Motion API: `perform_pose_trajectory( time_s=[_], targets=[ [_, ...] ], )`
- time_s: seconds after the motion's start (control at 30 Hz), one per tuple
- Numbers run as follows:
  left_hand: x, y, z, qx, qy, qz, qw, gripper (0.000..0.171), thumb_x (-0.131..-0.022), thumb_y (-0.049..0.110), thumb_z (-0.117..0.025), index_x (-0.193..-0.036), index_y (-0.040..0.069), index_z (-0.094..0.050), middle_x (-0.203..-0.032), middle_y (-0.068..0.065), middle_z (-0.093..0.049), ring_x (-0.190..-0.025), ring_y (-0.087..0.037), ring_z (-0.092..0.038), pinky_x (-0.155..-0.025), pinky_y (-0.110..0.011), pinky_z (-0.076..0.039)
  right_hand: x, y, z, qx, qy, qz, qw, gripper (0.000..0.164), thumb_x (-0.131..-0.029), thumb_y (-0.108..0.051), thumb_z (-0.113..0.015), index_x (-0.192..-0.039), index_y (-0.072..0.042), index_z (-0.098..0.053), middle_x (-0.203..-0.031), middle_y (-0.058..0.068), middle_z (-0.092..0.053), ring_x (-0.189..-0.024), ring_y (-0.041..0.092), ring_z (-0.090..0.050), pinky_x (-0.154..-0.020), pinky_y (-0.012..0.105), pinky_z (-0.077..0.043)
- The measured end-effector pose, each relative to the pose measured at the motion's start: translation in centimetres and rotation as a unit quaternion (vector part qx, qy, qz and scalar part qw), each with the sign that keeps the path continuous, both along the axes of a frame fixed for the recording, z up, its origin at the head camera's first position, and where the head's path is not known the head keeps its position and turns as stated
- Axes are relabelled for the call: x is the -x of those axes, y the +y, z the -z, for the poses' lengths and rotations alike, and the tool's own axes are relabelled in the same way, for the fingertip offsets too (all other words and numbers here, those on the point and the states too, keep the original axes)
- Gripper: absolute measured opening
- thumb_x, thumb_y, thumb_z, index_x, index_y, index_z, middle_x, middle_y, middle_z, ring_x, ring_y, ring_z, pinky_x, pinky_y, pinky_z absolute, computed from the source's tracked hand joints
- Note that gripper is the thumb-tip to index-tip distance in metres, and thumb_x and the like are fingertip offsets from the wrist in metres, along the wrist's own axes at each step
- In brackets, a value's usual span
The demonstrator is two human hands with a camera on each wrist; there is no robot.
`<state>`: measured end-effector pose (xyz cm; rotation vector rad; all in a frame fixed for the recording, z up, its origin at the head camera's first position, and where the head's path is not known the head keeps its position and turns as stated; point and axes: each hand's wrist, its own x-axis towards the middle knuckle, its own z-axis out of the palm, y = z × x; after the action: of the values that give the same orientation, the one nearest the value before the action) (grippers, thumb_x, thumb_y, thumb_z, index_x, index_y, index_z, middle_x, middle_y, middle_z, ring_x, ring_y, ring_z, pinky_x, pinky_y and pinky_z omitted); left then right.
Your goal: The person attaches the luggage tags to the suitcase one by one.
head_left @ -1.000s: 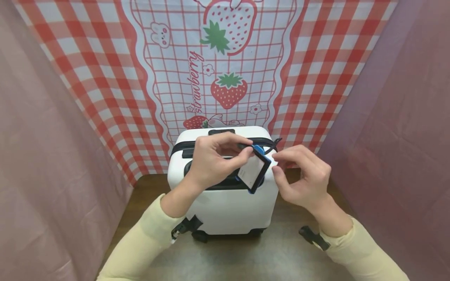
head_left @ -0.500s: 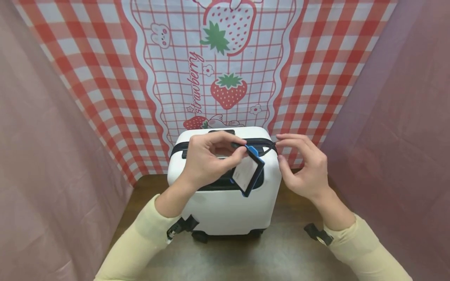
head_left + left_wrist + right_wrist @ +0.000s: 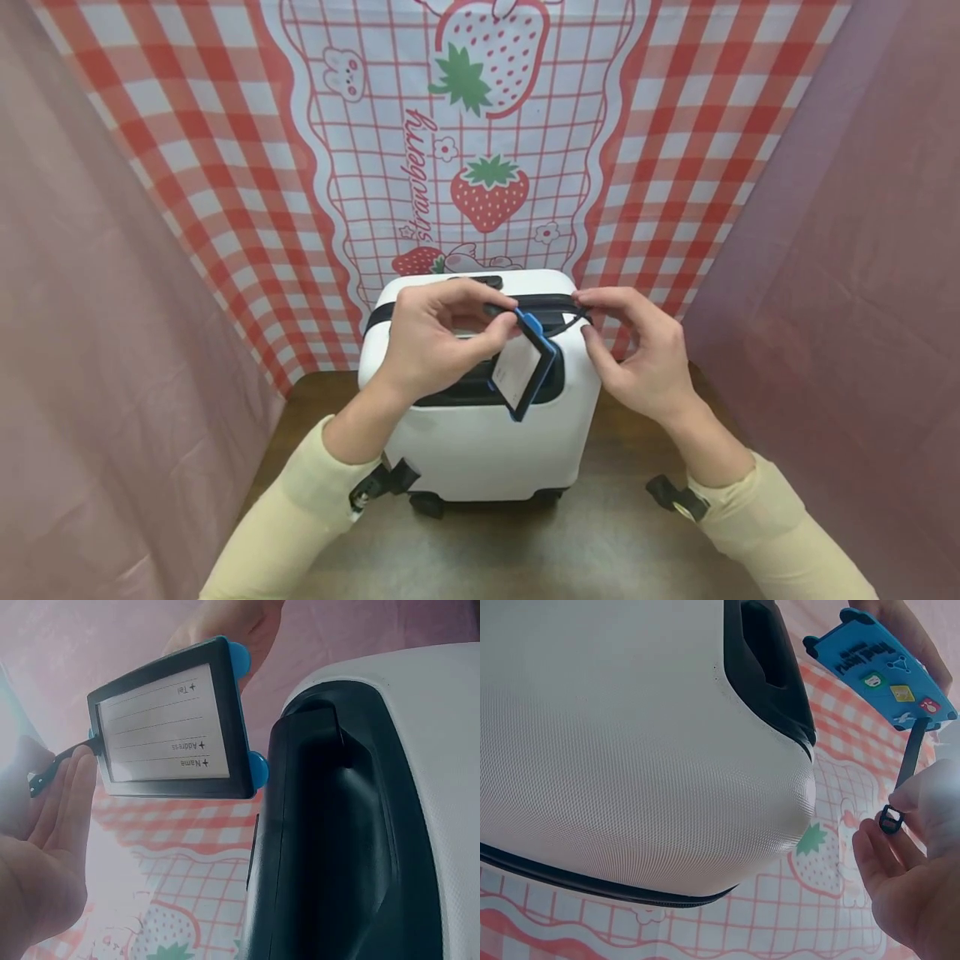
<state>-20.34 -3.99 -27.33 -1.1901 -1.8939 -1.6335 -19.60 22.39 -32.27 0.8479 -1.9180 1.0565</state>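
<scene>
Now, one blue luggage tag (image 3: 527, 367) pinched by left hand (image 3: 435, 342); right hand (image 3: 637, 350) pinches its strap (image 3: 910, 761) over one white suitcase (image 3: 480, 433).

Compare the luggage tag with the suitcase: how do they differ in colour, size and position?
The luggage tag is blue with a white card; the suitcase is white with black trim. The tag is small and flat; the suitcase is far bigger and boxy. The tag is held in the air, pinched by the left hand while the right hand pinches its black strap; the suitcase stands on the brown floor. Both have rounded corners.
</scene>
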Motion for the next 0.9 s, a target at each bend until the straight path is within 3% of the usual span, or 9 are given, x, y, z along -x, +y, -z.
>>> perform_pose_trajectory(
  time_s=[0.17, 0.4, 0.53, 0.6, 0.73, 0.9],
  targets=[
    [0.0, -0.3, -0.1, -0.001, -0.008, 0.003, 1.0, 0.016, -0.088, -0.007, -0.078, -0.104, -0.007, -0.078, -0.095, -0.02, -0.08, -0.075, -0.016, -0.079, -0.073, -0.034, -0.067, 0.1, -0.1, 0.0, -0.009, 0.0, -0.01, 1.0, 0.048, -0.08, 0.019, -0.077, -0.125, 0.005, -0.069, -0.121, 0.02, -0.074, -0.114, 0.004, -0.068, -0.107, 0.017, -0.053],
    [0.4, -0.7, -0.2, -0.002, -0.012, 0.015, 0.9998, 0.015, -0.088, -0.007, -0.076, -0.103, -0.007, -0.078, -0.092, -0.021, -0.08, -0.075, -0.015, -0.079, -0.074, -0.035, -0.068, 0.1, -0.3, 0.1, -0.001, 0.007, -0.066, 0.998, 0.045, -0.076, 0.024, -0.077, -0.117, 0.007, -0.071, -0.108, 0.021, -0.074, -0.105, 0.005, -0.07, -0.101, 0.016, -0.056],
    [0.6, -1.0, -0.4, -0.008, -0.029, 0.031, 0.999, 0.014, -0.089, -0.008, -0.074, -0.103, -0.009, -0.076, -0.091, -0.025, -0.079, -0.075, -0.015, -0.08, -0.074, -0.037, -0.068, 0.1, -0.3, 0.2, 0.01, 0.016, -0.107, 0.994, 0.022, -0.089, 0.004, -0.079, -0.11, 0.008, -0.073, -0.102, 0.02, -0.073, -0.097, 0.009, -0.069, -0.097, 0.016, -0.058],
    [0.8, -1.1, -0.4, -0.008, -0.041, 0.037, 0.9985, 0.014, -0.09, -0.008, -0.073, -0.103, -0.01, -0.076, -0.091, -0.026, -0.078, -0.075, -0.014, -0.08, -0.074, -0.038, -0.068, 0.0, -0.4, 0.2, 0.019, 0.029, -0.13, 0.991, 0.021, -0.094, -0.008, -0.08, -0.105, 0.009, -0.074, -0.097, 0.02, -0.073, -0.093, 0.011, -0.069, -0.094, 0.015, -0.059],
    [1.1, -1.3, -0.6, -0.002, -0.062, 0.041, 0.9972, 0.015, -0.091, -0.006, -0.071, -0.104, -0.012, -0.075, -0.088, -0.028, -0.078, -0.074, -0.012, -0.08, -0.074, -0.037, -0.068, -0.3, -0.7, 0.4, 0.036, 0.066, -0.157, 0.985, 0.029, -0.096, -0.019, -0.08, -0.095, 0.009, -0.075, -0.09, 0.017, -0.073, -0.084, 0.011, -0.065, -0.077, 0.01, -0.055],
    [1.4, -1.4, -0.8, 0.007, -0.074, 0.027, 0.9969, 0.017, -0.092, -0.003, -0.071, -0.107, -0.011, -0.075, -0.086, -0.026, -0.078, -0.073, -0.01, -0.079, -0.072, -0.032, -0.067, -0.8, -1.2, 0.5, 0.047, 0.108, -0.178, 0.977, 0.027, -0.095, -0.017, -0.081, -0.09, 0.009, -0.076, -0.086, 0.016, -0.071, -0.078, 0.012, -0.059, -0.059, 0.017, -0.045]
  ],
)
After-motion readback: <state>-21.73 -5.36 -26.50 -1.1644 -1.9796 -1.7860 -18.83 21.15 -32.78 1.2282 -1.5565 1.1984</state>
